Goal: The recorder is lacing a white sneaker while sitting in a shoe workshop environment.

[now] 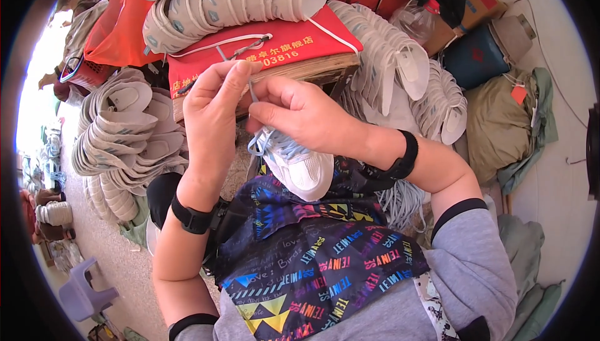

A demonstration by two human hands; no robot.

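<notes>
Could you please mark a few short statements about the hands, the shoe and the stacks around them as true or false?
1. Both hands, left hand and right hand, pinch a pale blue shoelace. True.
2. The white mesh sports shoe rests on the lap, on a dark apron with colourful print. True.
3. The shoe is black leather. False: it is white with pale blue lacing.
4. Stacks of white shoe uppers lie to the person's left. True.
5. The small plastic stool is red. False: it is pale purple.
</notes>
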